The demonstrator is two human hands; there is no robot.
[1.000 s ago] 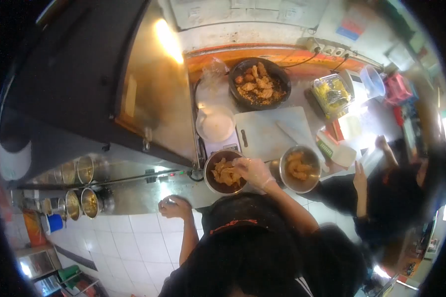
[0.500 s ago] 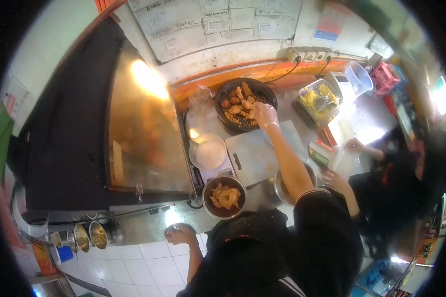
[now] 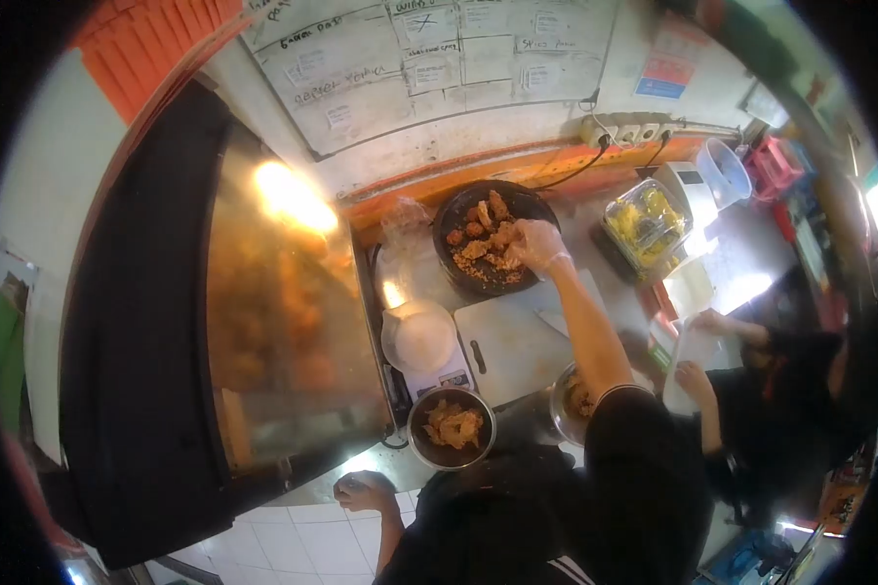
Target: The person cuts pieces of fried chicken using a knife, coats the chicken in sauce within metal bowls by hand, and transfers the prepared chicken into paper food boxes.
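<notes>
My right hand (image 3: 537, 247), in a clear plastic glove, reaches into a wide black bowl (image 3: 449, 256). Its fingers are closed on a piece of fried chicken (image 3: 506, 234) among several browned pieces and loose crumbs. My left hand (image 3: 364, 495) is low by the counter's front edge, its fingers curled at a dark shape I cannot make out. Between the hands are a metal bowl of fried pieces (image 3: 453, 426) and a white jug-like container (image 3: 419, 336) on a scale (image 3: 446, 380). A white cutting board (image 3: 507, 341) with a knife (image 3: 553, 322) lies under my right forearm.
A lit glass-fronted cabinet (image 3: 293, 331) stands at the left. Another metal bowl (image 3: 562, 409) is partly under my right arm. A clear tub of yellow food (image 3: 647, 222) sits at the back right. A co-worker's hands (image 3: 695, 378) hold a white sheet-like item (image 3: 691, 351) close by.
The view has tilted, so the counter appears lower and farther right. My right hand stays in the black bowl. The co-worker's hands have lifted the white item.
</notes>
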